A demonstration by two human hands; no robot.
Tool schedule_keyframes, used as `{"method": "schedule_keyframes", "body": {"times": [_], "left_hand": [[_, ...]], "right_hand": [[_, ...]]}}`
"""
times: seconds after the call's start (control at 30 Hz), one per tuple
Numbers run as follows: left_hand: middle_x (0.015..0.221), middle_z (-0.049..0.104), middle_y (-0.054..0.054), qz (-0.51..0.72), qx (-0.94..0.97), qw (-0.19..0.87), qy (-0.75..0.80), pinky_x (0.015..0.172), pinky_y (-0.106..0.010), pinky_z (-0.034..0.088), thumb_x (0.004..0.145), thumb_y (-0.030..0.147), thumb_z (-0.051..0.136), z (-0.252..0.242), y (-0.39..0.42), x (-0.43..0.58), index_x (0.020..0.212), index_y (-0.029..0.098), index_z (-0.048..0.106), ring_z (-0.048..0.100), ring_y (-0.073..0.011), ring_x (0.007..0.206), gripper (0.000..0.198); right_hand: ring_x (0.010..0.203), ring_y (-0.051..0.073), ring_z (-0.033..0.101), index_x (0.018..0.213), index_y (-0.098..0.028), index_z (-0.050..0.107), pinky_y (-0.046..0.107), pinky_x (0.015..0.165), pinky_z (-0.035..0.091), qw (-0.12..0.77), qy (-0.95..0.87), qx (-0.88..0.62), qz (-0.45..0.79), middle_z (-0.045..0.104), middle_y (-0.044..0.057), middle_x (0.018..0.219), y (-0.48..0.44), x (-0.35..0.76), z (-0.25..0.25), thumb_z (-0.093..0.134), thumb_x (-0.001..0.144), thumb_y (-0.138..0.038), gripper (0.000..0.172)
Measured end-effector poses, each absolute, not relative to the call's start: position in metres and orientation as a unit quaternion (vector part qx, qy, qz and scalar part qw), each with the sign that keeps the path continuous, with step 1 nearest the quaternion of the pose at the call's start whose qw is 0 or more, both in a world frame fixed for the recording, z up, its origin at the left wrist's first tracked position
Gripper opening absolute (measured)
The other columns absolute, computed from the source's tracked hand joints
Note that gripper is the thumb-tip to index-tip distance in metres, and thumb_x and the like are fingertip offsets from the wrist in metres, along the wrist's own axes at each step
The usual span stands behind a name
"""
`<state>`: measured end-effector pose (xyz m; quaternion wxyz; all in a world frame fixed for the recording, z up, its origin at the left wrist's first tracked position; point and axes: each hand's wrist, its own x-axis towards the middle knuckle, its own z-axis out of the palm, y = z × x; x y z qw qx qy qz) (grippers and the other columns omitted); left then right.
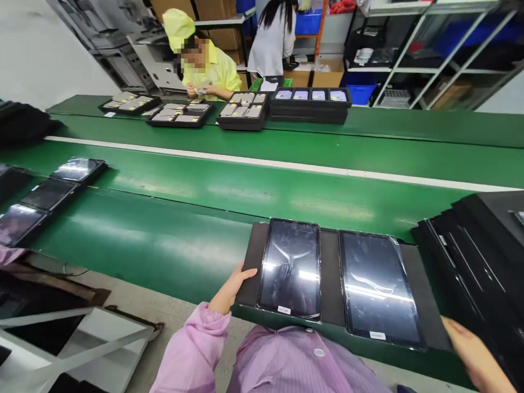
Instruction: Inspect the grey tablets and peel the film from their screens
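A black tray (pixel 331 275) lies on the near edge of the green conveyor bench (pixel 172 218). It carries two dark tablets, one on the left (pixel 290 267) and one on the right (pixel 379 289), both with glossy screens up. My left hand (pixel 233 286) grips the tray's left edge, thumb on top. My right hand (pixel 475 352) holds the tray's right end at the lower right, its fingers partly out of view.
A stack of black trays (pixel 483 256) stands just right of my tray. More tablets on a tray (pixel 49 194) lie at the far left. Across the belt, a person in yellow (pixel 204 63) works over trays of small parts (pixel 245 109); another person stands behind. Shelving (pixel 429 49) lines the back.
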<state>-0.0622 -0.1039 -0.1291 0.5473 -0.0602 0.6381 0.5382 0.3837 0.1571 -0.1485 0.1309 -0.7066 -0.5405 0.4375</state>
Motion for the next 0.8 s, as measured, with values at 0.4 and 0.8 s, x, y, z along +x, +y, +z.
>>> {"method": "schedule_keyframes", "body": {"times": [0.4, 0.8], "left_hand": [[0.141, 0.044, -0.01, 0.334, 0.442, 0.131, 0.822, 0.109, -0.05, 0.03, 0.084, 0.041, 0.05, -0.14, -0.099, -0.057, 0.106, 0.024, 0.064, 0.032, -0.0302, 0.135, 0.032], [0.135, 0.047, -0.02, 0.287, 0.439, 0.121, 0.843, 0.104, -0.053, 0.031, 0.084, 0.039, 0.051, -0.142, -0.075, -0.059, 0.138, 0.014, 0.033, 0.04, -0.0331, 0.127, 0.062]], "right_hand": [[0.102, 0.025, 0.06, 0.102, -0.018, 0.067, 0.042, 0.092, 0.046, 0.145, -0.911, -0.308, 0.231, 0.068, 0.01, 0.108, 0.179, 0.111, -0.1, 0.051, 0.082, -0.023, 0.026], [0.094, 0.023, 0.06, 0.078, -0.019, 0.065, 0.046, 0.099, 0.04, 0.147, -0.933, -0.206, 0.255, 0.069, 0.006, 0.092, 0.132, 0.093, -0.097, 0.052, 0.088, -0.014, 0.017]]}}
